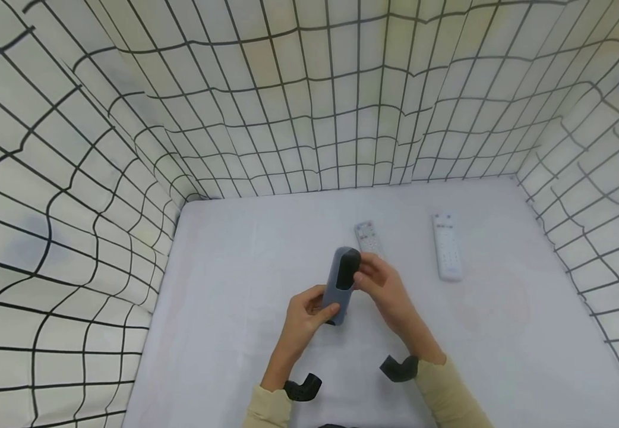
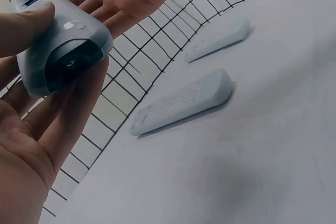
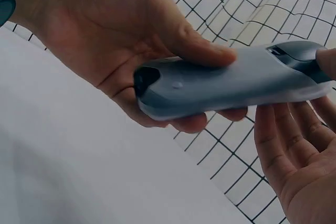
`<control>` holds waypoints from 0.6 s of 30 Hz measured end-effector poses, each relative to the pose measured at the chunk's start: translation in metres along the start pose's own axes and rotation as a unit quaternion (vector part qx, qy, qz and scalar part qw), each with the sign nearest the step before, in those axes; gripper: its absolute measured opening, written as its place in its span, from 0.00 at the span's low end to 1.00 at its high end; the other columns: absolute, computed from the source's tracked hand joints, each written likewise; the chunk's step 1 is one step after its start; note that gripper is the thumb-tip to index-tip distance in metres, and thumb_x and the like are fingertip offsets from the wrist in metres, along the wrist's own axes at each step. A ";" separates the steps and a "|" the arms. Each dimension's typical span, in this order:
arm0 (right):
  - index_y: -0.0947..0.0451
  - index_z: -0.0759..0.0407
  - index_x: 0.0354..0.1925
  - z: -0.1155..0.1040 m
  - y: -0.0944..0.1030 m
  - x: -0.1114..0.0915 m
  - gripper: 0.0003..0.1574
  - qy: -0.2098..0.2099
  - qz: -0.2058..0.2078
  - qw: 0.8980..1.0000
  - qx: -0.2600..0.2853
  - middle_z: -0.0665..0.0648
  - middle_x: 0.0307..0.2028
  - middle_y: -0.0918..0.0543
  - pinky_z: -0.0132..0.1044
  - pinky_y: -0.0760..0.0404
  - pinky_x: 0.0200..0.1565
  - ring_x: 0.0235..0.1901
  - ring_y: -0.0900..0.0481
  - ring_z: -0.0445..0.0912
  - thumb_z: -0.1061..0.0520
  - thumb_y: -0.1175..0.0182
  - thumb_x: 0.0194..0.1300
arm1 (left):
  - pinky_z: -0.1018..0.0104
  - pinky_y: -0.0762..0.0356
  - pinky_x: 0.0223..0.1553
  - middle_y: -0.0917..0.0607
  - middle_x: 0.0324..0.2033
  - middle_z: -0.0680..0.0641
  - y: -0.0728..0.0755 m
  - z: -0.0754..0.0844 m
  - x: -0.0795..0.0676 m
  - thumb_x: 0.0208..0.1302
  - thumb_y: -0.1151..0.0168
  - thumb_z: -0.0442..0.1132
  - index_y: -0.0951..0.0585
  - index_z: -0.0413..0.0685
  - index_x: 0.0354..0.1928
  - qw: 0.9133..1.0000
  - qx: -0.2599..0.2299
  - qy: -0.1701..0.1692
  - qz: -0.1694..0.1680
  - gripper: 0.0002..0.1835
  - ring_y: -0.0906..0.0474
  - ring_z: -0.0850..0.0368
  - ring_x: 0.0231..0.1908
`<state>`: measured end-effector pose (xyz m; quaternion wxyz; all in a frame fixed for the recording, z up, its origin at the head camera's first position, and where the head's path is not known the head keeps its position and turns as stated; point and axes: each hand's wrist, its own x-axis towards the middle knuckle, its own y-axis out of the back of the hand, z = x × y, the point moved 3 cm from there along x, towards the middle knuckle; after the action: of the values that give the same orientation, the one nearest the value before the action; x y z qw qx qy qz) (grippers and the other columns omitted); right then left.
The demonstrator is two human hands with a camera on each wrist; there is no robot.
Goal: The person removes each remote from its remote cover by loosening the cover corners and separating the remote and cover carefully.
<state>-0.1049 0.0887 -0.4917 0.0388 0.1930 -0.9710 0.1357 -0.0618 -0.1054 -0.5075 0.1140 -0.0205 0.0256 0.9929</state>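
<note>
A blue-grey remote control point(image 1: 331, 291) with a glossy black panel at its far end and a dark lower tip is up in both hands. My left hand point(image 1: 303, 321) grips its lower half, thumb across the upper face and fingers beneath, as the right wrist view shows. My right hand point(image 1: 387, 291) pinches the black-panel end from the right. In the right wrist view, that thumb lies on the black panel point(image 3: 302, 56), beside a small slot, while the other fingers point(image 3: 275, 145) reach under the edge.
Beyond the hands, a pale remote control point(image 1: 367, 236) lies on the white tabletop point(image 1: 224, 267), partly covered by the right hand in the head view. Another white remote point(image 1: 447, 249) lies further right. Black grid netting point(image 1: 309, 119) walls the back and sides.
</note>
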 end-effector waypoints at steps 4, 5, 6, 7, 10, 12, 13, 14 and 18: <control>0.29 0.58 0.68 0.001 -0.003 -0.001 0.25 -0.011 0.012 1.000 -0.017 0.45 0.57 0.14 0.36 0.15 0.55 0.55 0.15 0.41 0.64 0.42 0.75 | 0.70 0.15 0.51 0.11 0.53 0.43 -0.002 -0.001 0.002 0.67 0.28 0.39 0.15 0.47 0.58 0.999 0.027 -0.004 0.023 0.19 0.13 0.58 0.51; 0.29 0.58 0.68 0.001 -0.003 -0.001 0.26 -0.014 0.015 1.000 -0.021 0.45 0.57 0.14 0.36 0.15 0.56 0.56 0.15 0.40 0.64 0.41 0.75 | 0.70 0.15 0.50 0.11 0.52 0.44 -0.003 -0.001 0.002 0.67 0.28 0.39 0.15 0.48 0.58 0.999 0.035 -0.007 0.026 0.18 0.13 0.57 0.51; 0.29 0.59 0.68 0.001 -0.004 -0.001 0.26 -0.014 0.018 0.999 -0.023 0.45 0.57 0.14 0.35 0.16 0.56 0.56 0.15 0.40 0.64 0.41 0.75 | 0.70 0.15 0.49 0.11 0.52 0.45 -0.003 0.000 0.002 0.67 0.28 0.40 0.15 0.49 0.58 0.999 0.044 -0.008 0.028 0.18 0.13 0.56 0.51; 0.29 0.59 0.67 0.002 -0.004 -0.001 0.25 -0.014 0.021 0.999 -0.025 0.45 0.56 0.14 0.35 0.16 0.57 0.57 0.15 0.40 0.64 0.41 0.75 | 0.69 0.15 0.48 0.11 0.51 0.46 -0.004 0.000 0.003 0.68 0.28 0.40 0.15 0.49 0.58 0.998 0.054 -0.012 0.029 0.18 0.13 0.56 0.51; 0.29 0.60 0.66 0.002 -0.004 -0.002 0.25 -0.016 0.035 0.999 -0.027 0.45 0.55 0.13 0.35 0.16 0.58 0.56 0.15 0.41 0.65 0.40 0.74 | 0.68 0.14 0.46 0.10 0.50 0.49 -0.003 0.003 0.003 0.69 0.29 0.44 0.15 0.52 0.58 0.994 0.102 -0.024 0.033 0.17 0.13 0.55 0.50; 0.28 0.61 0.64 0.003 -0.005 -0.002 0.24 -0.022 0.042 0.998 -0.032 0.45 0.54 0.13 0.34 0.16 0.58 0.55 0.15 0.40 0.65 0.39 0.73 | 0.66 0.14 0.46 0.10 0.49 0.50 -0.002 0.006 0.003 0.70 0.30 0.47 0.15 0.53 0.58 0.989 0.139 -0.032 0.043 0.17 0.13 0.55 0.48; 0.28 0.62 0.64 0.004 -0.006 -0.002 0.24 -0.024 0.045 0.998 -0.036 0.44 0.54 0.13 0.34 0.16 0.58 0.54 0.15 0.40 0.65 0.38 0.72 | 0.65 0.14 0.47 0.10 0.50 0.51 -0.001 0.008 0.003 0.71 0.31 0.48 0.16 0.53 0.58 0.986 0.157 -0.038 0.050 0.17 0.13 0.56 0.48; 0.28 0.62 0.64 0.004 -0.006 -0.002 0.24 -0.027 0.047 0.998 -0.041 0.44 0.53 0.14 0.34 0.16 0.58 0.54 0.15 0.40 0.65 0.38 0.72 | 0.65 0.14 0.48 0.10 0.50 0.51 0.000 0.010 0.002 0.71 0.32 0.48 0.16 0.53 0.58 0.982 0.173 -0.045 0.058 0.17 0.13 0.56 0.48; 0.28 0.62 0.64 0.007 -0.008 -0.003 0.25 -0.028 0.041 0.996 -0.075 0.45 0.54 0.14 0.34 0.16 0.57 0.54 0.16 0.40 0.64 0.37 0.72 | 0.63 0.13 0.48 0.11 0.51 0.51 0.004 0.019 0.001 0.73 0.33 0.46 0.16 0.53 0.58 0.967 0.217 -0.087 0.101 0.15 0.14 0.58 0.47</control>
<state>-0.0990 0.0808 -0.4968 0.0208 0.1531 -0.9863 0.0581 -0.0645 -0.1079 -0.4886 0.0165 0.0937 0.2323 0.9680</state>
